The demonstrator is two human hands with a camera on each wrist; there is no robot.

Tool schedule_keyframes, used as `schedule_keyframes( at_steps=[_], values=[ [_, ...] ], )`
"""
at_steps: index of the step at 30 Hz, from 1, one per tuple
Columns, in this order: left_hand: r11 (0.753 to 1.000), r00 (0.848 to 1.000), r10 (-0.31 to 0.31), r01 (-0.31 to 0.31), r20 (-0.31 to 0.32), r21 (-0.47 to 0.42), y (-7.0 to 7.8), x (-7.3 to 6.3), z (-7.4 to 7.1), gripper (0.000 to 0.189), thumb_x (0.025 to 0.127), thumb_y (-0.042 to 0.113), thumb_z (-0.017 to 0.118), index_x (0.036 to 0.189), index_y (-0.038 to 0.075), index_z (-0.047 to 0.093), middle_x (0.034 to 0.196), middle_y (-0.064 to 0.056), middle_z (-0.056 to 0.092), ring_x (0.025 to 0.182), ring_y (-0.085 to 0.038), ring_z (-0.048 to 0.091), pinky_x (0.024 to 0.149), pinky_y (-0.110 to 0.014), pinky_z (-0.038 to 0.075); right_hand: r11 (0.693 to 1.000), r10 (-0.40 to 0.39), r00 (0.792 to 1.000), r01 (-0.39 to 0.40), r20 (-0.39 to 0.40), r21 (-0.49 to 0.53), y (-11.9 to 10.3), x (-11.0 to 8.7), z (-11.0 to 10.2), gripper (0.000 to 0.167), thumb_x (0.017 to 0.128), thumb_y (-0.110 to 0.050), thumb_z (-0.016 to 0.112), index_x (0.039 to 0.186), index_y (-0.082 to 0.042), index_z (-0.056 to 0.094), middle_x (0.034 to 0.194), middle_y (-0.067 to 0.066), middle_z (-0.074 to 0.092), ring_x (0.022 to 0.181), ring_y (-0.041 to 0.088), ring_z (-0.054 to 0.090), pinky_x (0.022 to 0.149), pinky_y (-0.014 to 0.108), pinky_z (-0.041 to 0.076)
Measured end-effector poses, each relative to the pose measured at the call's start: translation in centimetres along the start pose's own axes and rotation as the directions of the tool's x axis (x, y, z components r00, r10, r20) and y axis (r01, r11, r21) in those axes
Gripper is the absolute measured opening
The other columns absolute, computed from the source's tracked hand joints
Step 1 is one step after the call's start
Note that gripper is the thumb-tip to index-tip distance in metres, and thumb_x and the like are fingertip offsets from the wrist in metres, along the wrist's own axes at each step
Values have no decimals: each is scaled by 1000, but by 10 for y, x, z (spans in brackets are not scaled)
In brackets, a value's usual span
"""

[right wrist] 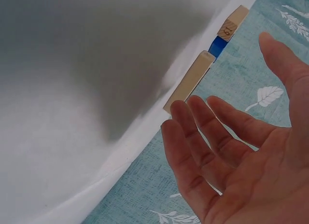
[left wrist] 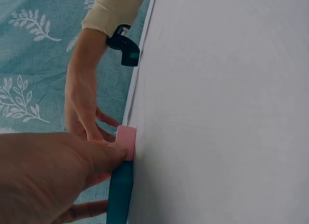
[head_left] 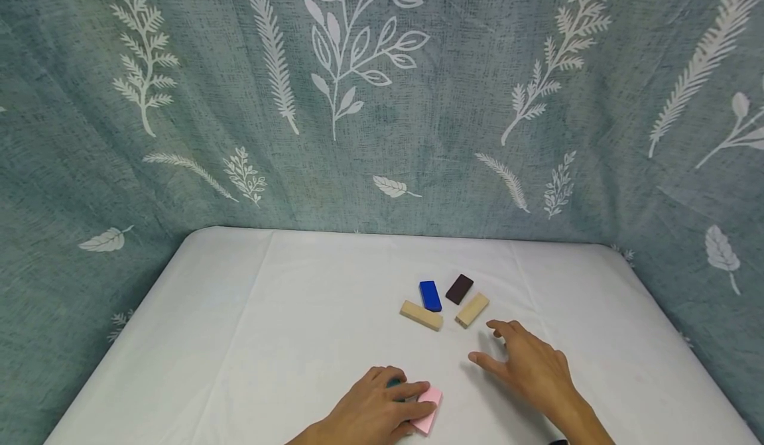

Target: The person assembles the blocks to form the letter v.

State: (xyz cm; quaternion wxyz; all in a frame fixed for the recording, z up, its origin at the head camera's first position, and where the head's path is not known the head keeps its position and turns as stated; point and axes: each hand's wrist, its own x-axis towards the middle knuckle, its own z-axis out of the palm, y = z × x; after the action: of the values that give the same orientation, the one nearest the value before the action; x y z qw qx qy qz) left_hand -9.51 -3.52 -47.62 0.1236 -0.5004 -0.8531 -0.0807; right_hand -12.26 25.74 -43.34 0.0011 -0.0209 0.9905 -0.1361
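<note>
My left hand [head_left: 382, 408] is low on the white table, its fingers reaching across a pink block [head_left: 427, 413]. In the left wrist view the thumb lies against the pink block [left wrist: 126, 139], and a teal block [left wrist: 120, 192] sits right beside it, close to the other fingers. From the head view only a bit of the teal block [head_left: 394, 382] shows between the fingers. My right hand [head_left: 531, 364] hovers empty over the table, thumb and fingers spread apart. Just beyond its fingertips is a plain wooden block [head_left: 472, 310]; the right wrist view shows wooden block [right wrist: 190, 81] past the fingers.
A second plain wooden block [head_left: 421, 316] lies left of the first, against a blue block [head_left: 430, 296]. Behind them is a dark brown block [head_left: 459, 289]. White cloth covers the table [head_left: 286, 319], and a green leaf-patterned curtain [head_left: 453, 166] hangs behind its far edge.
</note>
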Motion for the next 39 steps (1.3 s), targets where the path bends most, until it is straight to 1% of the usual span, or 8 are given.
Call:
schedule_keyframes(
  at_steps=[7,11,15,18,25,32,36,39],
  values=[
    [1000,1000,0,0,25,-11,0,1,-1,36,95,39,69,131,35,68,140,8,61,112,-12,54,88,-26,46,1000,-3,1000,3,0,3,5,4,1,80,79,-72,70,130,-11,65,116,4,67,91,26,67,63,51,48],
    [1000,1000,4,-4,30,-6,-1,1,-1,36,95,39,69,132,35,68,140,8,61,111,-12,54,87,-24,45,1000,-3,1000,3,-9,6,7,6,1,77,80,-69,71,130,-11,65,117,5,67,92,25,67,65,53,49],
    [1000,1000,8,-7,24,-9,-1,1,-1,36,95,39,69,131,35,69,139,8,62,111,-11,54,86,-23,45,1000,7,1000,-7,-4,3,8,10,1,74,81,-65,73,129,-10,66,114,5,68,84,21,65,63,48,48],
    [1000,1000,9,-8,20,-21,-1,1,-1,36,96,39,69,132,34,69,139,8,62,111,-11,54,86,-22,44,1000,18,1000,-18,4,2,10,13,1,73,81,-64,74,129,-10,66,112,7,68,83,19,63,62,47,48],
    [998,1000,-1,3,29,-70,-3,2,-2,37,96,38,69,133,33,69,139,7,62,111,-11,54,88,-23,44,1000,12,1000,-11,-8,12,14,20,0,72,83,-64,73,129,-9,67,112,6,68,91,26,66,67,54,49],
    [994,998,-2,8,57,-105,-4,3,-3,37,97,37,67,134,32,68,139,7,61,112,-12,55,90,-25,46,999,-5,1000,5,-10,36,20,26,-3,72,85,-61,72,132,-8,64,112,6,68,94,26,66,66,53,49],
    [995,999,-1,5,48,-103,-3,3,-3,37,97,37,68,133,31,69,138,6,62,111,-12,55,88,-24,46,999,2,1000,-1,-10,46,22,30,-3,77,84,-64,72,135,-7,62,117,9,68,99,29,66,67,54,49],
    [994,999,-2,7,48,-109,-3,3,-4,37,97,37,68,133,31,69,138,6,62,111,-12,55,88,-25,46,999,8,1000,-8,-12,54,24,34,-2,82,83,-65,72,138,-6,58,123,13,66,107,35,64,70,57,49]
  ],
)
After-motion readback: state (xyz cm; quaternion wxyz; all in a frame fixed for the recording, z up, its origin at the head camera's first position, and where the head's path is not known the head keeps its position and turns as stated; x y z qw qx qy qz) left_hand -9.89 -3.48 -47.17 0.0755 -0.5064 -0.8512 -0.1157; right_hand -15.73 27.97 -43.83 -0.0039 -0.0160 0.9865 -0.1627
